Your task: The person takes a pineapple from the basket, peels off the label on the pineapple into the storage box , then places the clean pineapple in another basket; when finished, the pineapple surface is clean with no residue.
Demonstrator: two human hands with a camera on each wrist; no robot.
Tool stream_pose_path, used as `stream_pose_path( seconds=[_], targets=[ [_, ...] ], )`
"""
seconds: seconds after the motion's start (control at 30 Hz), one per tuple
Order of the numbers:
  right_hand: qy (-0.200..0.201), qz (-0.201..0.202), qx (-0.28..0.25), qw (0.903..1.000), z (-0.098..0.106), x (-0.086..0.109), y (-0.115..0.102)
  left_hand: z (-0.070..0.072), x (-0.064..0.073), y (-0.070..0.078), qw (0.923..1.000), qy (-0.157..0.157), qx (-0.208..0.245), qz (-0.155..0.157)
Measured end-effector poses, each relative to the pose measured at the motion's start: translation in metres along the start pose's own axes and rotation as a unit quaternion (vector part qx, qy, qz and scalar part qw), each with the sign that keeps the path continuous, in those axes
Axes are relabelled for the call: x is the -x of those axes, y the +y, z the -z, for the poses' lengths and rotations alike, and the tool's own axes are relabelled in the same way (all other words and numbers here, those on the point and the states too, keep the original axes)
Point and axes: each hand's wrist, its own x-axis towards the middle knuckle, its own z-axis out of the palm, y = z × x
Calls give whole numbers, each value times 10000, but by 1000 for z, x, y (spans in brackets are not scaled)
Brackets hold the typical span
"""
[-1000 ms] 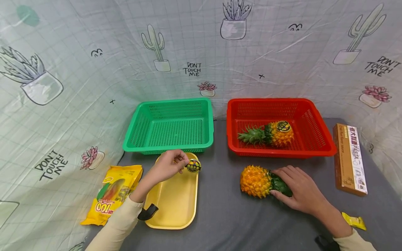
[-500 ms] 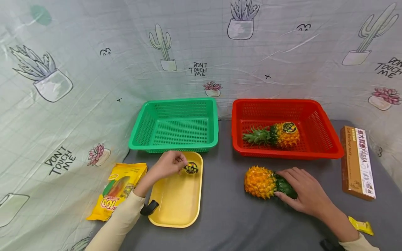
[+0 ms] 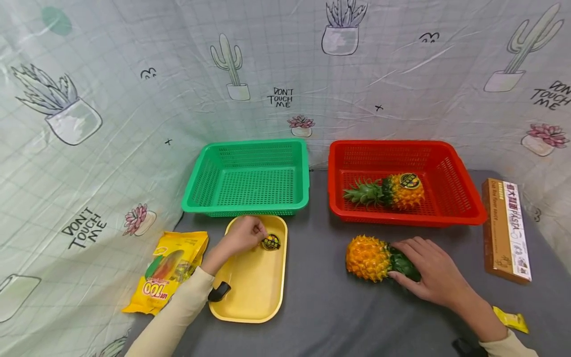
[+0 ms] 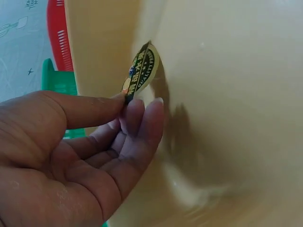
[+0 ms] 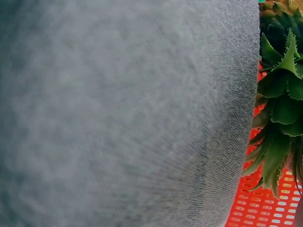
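Note:
Between thumb and fingertips, my left hand [image 3: 243,235] pinches a small round black-and-gold fruit sticker [image 4: 142,71]. The hand is low over the upper part of a yellow tray [image 3: 250,297], and the sticker casts a shadow on the tray surface in the left wrist view. My right hand [image 3: 430,270] grips the green leafy crown of an orange-yellow pineapple [image 3: 368,259] lying sideways on the grey cloth, its body pointing left. Part of that crown is hidden under the palm. At the right edge of the right wrist view, its pointed leaves [image 5: 284,104] show.
Behind stand a green basket [image 3: 245,210] and a red basket [image 3: 401,217]. Inside the red one lies another pineapple [image 3: 403,192] bearing a similar sticker. A yellow mango packet [image 3: 167,270] lies left of the tray. At right are a pasta box [image 3: 506,230] and a small yellow packet [image 3: 510,320].
My left hand has lowered toward the tray with the sticker still pinched. The right hand and its pineapple keep their place; the head view has shifted slightly.

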Motion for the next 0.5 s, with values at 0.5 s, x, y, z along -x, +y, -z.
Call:
stream_pose_path(
  seconds=[0.5],
  targets=[
    [-24, -5, -27, 10000, 0, 1, 2, -12, -7, -8, 9965, 237, -792, 133]
  ],
)
